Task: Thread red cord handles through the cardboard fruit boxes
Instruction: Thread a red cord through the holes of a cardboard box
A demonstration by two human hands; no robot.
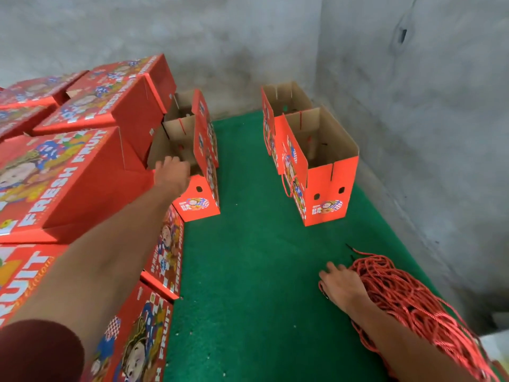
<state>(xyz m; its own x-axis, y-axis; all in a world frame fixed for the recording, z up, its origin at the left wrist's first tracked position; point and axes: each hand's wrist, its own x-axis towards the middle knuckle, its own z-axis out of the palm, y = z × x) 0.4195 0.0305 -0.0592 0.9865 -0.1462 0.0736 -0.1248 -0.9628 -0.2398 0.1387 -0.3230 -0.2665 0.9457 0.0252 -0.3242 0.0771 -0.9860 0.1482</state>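
Person reaching for an open fruit box, other hand on the cord bundle.

The left hand reaches over the near rim of an open red box standing on the green mat beside the stacked boxes; its fingers curl over the edge, grip not discernible. The right hand rests, fingers spread, on the bundle of red cords at the right. Two further open boxes stand apart, cords visible on their sides.
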